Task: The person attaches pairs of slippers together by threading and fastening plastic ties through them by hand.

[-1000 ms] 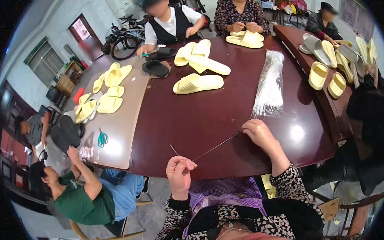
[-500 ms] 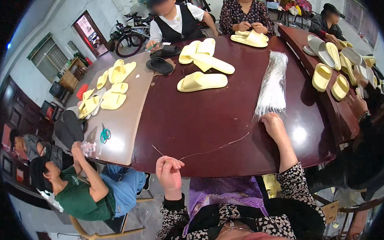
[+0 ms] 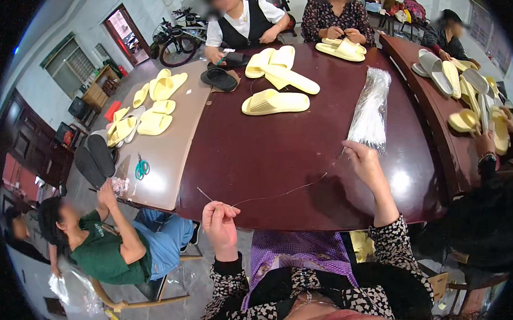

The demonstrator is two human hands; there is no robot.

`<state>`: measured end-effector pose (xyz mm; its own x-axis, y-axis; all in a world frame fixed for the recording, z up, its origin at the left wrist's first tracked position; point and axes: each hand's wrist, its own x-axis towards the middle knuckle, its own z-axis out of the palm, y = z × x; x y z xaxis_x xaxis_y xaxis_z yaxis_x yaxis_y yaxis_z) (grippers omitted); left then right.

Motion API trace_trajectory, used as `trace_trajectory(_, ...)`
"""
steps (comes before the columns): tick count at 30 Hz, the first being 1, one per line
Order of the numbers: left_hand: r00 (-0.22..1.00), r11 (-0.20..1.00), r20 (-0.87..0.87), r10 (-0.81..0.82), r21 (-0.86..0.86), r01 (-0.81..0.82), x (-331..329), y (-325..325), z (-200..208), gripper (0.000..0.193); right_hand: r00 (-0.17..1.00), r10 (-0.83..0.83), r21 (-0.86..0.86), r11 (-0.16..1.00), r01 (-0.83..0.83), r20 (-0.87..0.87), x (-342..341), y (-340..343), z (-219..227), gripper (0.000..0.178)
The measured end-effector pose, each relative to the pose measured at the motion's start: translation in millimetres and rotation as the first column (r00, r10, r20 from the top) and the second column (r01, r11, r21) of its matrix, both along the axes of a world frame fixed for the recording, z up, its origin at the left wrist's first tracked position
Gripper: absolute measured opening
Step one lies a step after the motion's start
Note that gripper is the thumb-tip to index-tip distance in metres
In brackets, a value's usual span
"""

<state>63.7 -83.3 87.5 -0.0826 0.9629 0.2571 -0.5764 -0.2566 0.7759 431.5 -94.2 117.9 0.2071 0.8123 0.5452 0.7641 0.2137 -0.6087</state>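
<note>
My left hand (image 3: 219,220) is closed in a pinch on a thin string (image 3: 281,195) near the table's front edge. One short end sticks up past my fingers, and the rest curves to the right over the table. My right hand (image 3: 366,160) is raised, thumb and fingers pinched together. A faint strand leads from the string's far part to those fingertips. Just beyond my right hand lies a clear plastic bag (image 3: 372,112) holding a bundle of white strings, their loose ends toward me.
Yellow slippers (image 3: 276,102) lie beyond on the dark red table (image 3: 256,160). Black slippers (image 3: 219,80) are at its far left. Green scissors (image 3: 142,168) rest on the beige side table (image 3: 171,164). Co-workers sit around; at the right, hands handle slippers (image 3: 500,129).
My right hand has risen slightly and shifted left along the bundle's loose ends, fingers now pinched. My left hand still grips the string. At the right, a co-worker has moved yellow slippers.
</note>
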Motion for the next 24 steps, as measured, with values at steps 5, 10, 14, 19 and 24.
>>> trace_trajectory(5, 1.0, 1.0, -0.029, -0.001, -0.023, 0.0, 1.7, -2.7, -0.5, 0.008, 0.921, 0.166, 0.228, 0.939, -0.256, 0.353, -45.0, -6.3, 87.1, 0.033)
trace_trajectory(10, 0.999, 1.0, -0.032, -0.017, -0.004, 0.017, -0.5, -8.6, 0.8, 0.007, 0.749, 0.275, 0.43, 0.679, -0.596, 0.603, -85.6, -28.0, 175.9, 0.029)
trace_trajectory(14, 1.0, 0.999, -0.026, 0.014, -0.042, -0.015, -2.7, -10.8, -2.6, 0.007, 0.776, 0.434, 0.691, 0.376, -0.617, 0.457, -124.4, -48.4, 208.9, 0.04)
trace_trajectory(19, 1.0, 1.0, -0.025, 0.009, -0.027, -0.009, -9.3, -10.7, -9.6, 0.006, 0.818, 0.379, 0.676, 0.463, -0.573, 0.433, -120.4, -41.8, 210.3, 0.039)
trace_trajectory(24, 0.999, 0.999, -0.044, 0.018, -0.026, -0.019, -11.9, -12.5, -13.8, 0.006, 0.831, 0.348, 0.637, 0.533, -0.556, 0.435, -117.4, -40.2, 208.2, 0.038)
